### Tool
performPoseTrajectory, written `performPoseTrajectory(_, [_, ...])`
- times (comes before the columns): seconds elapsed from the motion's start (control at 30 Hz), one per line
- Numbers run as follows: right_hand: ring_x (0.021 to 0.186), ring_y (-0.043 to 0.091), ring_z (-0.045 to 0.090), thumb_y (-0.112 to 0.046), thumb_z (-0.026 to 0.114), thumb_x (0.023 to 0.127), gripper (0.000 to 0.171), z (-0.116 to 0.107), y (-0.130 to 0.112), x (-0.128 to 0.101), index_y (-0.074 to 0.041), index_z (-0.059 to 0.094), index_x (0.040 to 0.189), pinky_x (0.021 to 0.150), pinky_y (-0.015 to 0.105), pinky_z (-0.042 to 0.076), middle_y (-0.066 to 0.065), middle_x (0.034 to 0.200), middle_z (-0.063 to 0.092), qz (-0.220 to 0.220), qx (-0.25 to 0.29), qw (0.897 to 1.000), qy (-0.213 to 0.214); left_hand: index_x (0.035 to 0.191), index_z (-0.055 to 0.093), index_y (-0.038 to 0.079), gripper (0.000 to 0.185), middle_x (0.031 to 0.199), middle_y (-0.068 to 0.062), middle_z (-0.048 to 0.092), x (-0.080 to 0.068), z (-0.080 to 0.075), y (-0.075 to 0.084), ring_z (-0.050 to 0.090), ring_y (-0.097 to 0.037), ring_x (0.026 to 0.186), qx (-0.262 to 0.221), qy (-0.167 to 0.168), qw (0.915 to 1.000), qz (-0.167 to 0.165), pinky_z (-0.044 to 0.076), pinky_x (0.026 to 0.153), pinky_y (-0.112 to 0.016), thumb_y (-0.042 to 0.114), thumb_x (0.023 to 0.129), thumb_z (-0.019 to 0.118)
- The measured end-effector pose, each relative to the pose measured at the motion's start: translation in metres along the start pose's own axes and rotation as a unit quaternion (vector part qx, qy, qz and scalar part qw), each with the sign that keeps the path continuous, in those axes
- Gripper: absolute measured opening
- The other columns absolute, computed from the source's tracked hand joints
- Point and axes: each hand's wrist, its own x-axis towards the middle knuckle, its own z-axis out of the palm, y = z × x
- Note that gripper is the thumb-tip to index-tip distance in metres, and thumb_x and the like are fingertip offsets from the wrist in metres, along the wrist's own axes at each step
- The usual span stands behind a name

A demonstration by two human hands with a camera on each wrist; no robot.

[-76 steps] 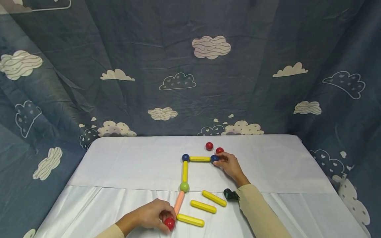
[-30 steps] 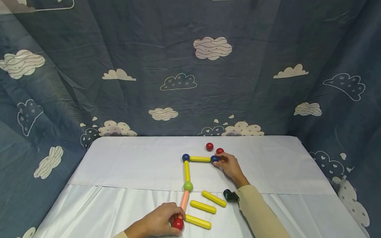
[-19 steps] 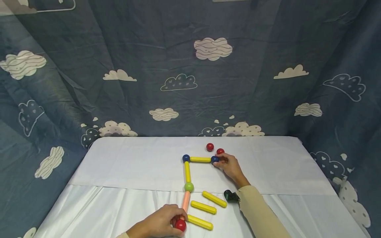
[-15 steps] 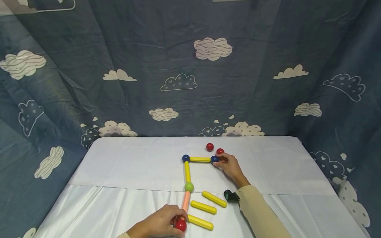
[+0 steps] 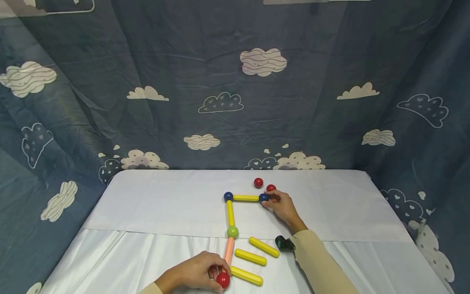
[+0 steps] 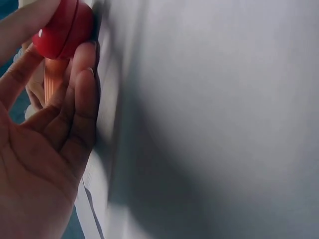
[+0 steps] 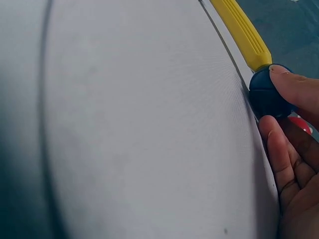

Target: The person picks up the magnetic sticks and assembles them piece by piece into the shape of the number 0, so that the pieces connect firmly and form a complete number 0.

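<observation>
both hands on the ball-and-rod chain
left hand [image 5: 191, 274] pinches the glossy red ball [image 5: 222, 280]; right hand [image 5: 283, 206] pinches the dark blue ball [image 5: 263, 198].

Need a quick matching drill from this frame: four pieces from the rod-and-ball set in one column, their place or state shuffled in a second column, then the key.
Column 1
1. red ball
2. blue ball
3. green ball
4. pink rod

Column 2
A. joins a yellow rod to the pink rod, no hand on it
B. gripped by the left hand at the near table edge
C. runs from the green ball to the red ball
D. pinched by the right hand at the end of the far yellow rod

Pairs: 1-B, 2-D, 3-A, 4-C
</observation>
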Motion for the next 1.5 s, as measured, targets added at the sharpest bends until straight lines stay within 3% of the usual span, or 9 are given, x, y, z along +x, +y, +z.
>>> performPoseTrajectory(0.3, [0.085, 0.023, 0.05, -0.012, 0.077, 0.082, 0.043, -0.001, 0.0, 0.0, -0.009, 0.064, 0.123, 0.069, 0.028, 0.044, 0.01, 0.102, 0.062, 0.012, -0.006, 1.0, -0.001, 0.108, 0.067, 0.021, 0.03, 0.087, 0.02, 0.054, 0.001, -0.004, -0.001, 0.051, 0.004, 0.073, -0.005, -0.026, 0.9996, -0.01, 0.047, 0.066, -0.017, 0.015, 0.081, 0.078])
performPoseTrajectory(0.6, [0.089, 0.022, 0.055, -0.011, 0.077, 0.082, 0.051, -0.008, 0.002, -0.007, -0.01, 0.059, 0.13, 0.078, 0.029, 0.05, 0.013, 0.125, 0.061, 0.001, -0.002, 1.0, -0.009, 0.107, 0.067, 0.019, 0.029, 0.085, 0.018, 0.055, 0.004, -0.005, -0.004, 0.051, 0.004, 0.072, -0.02, -0.034, 0.9992, -0.005, 0.047, 0.066, -0.017, 0.015, 0.08, 0.078])
performPoseTrajectory(0.73, [0.087, 0.02, 0.056, -0.011, 0.076, 0.082, 0.049, -0.019, -0.002, -0.026, -0.01, 0.059, 0.128, 0.077, 0.031, 0.051, 0.011, 0.121, 0.061, -0.006, -0.036, 0.999, -0.015, 0.106, 0.067, 0.017, 0.028, 0.083, 0.018, 0.055, 0.005, -0.005, -0.006, 0.051, 0.004, 0.071, -0.035, -0.037, 0.9987, 0.004, 0.047, 0.066, -0.017, 0.014, 0.08, 0.078])
performPoseTrajectory(0.87, [0.082, 0.016, 0.056, -0.01, 0.077, 0.081, 0.035, -0.03, -0.011, -0.062, -0.009, 0.064, 0.114, 0.075, 0.031, 0.051, 0.006, 0.105, 0.065, -0.067, -0.069, 0.995, -0.026, 0.106, 0.067, 0.017, 0.029, 0.083, 0.018, 0.055, 0.005, -0.005, -0.006, 0.051, 0.004, 0.071, -0.04, -0.037, 0.9985, 0.006, 0.047, 0.066, -0.017, 0.014, 0.08, 0.078])
performPoseTrajectory(0.93, [0.076, 0.014, 0.055, -0.009, 0.077, 0.08, 0.029, -0.032, -0.018, -0.081, -0.008, 0.067, 0.107, 0.07, 0.029, 0.05, 0.002, 0.094, 0.065, -0.1, -0.073, 0.991, -0.054, 0.106, 0.067, 0.018, 0.029, 0.084, 0.018, 0.055, 0.004, -0.005, -0.006, 0.051, 0.004, 0.071, -0.035, -0.037, 0.9987, 0.004, 0.046, 0.066, -0.017, 0.014, 0.079, 0.079])
performPoseTrajectory(1.03, [0.071, 0.01, 0.053, -0.011, 0.077, 0.08, 0.022, -0.032, -0.033, -0.106, -0.008, 0.069, 0.1, 0.064, 0.026, 0.048, -0.004, 0.085, 0.063, -0.146, -0.078, 0.977, -0.137, 0.105, 0.068, 0.019, 0.029, 0.083, 0.018, 0.055, 0.003, -0.008, -0.006, 0.051, 0.004, 0.071, -0.028, -0.039, 0.9988, 0.003, 0.046, 0.066, -0.017, 0.014, 0.079, 0.079])
performPoseTrajectory(1.2, [0.069, 0.001, 0.052, -0.019, 0.077, 0.081, 0.016, -0.023, -0.053, -0.137, -0.012, 0.071, 0.095, 0.061, 0.021, 0.047, -0.012, 0.085, 0.064, -0.186, -0.105, 0.936, -0.281, 0.103, 0.068, 0.017, 0.027, 0.081, 0.018, 0.055, 0.004, -0.01, -0.008, 0.051, 0.004, 0.068, -0.037, -0.041, 0.9984, 0.011, 0.046, 0.064, -0.016, 0.013, 0.079, 0.08])
performPoseTrajectory(1.3, [0.069, -0.004, 0.052, -0.018, 0.079, 0.079, 0.016, -0.012, -0.059, -0.152, -0.013, 0.073, 0.093, 0.062, 0.018, 0.047, -0.015, 0.083, 0.065, -0.212, -0.154, 0.916, -0.305, 0.103, 0.068, 0.017, 0.027, 0.081, 0.018, 0.055, 0.005, -0.01, -0.008, 0.05, 0.004, 0.068, -0.04, -0.043, 0.9982, 0.009, 0.046, 0.063, -0.016, 0.014, 0.078, 0.08])
performPoseTrajectory(1.5, [0.068, -0.005, 0.048, -0.023, 0.082, 0.075, 0.023, 0.005, -0.062, -0.167, -0.018, 0.075, 0.096, 0.065, 0.019, 0.046, -0.018, 0.085, 0.065, -0.239, -0.27, 0.883, -0.3, 0.101, 0.068, 0.018, 0.027, 0.082, 0.017, 0.056, 0.005, -0.01, -0.008, 0.05, 0.004, 0.068, -0.04, -0.042, 0.9983, 0.003, 0.045, 0.063, -0.015, 0.014, 0.078, 0.08])
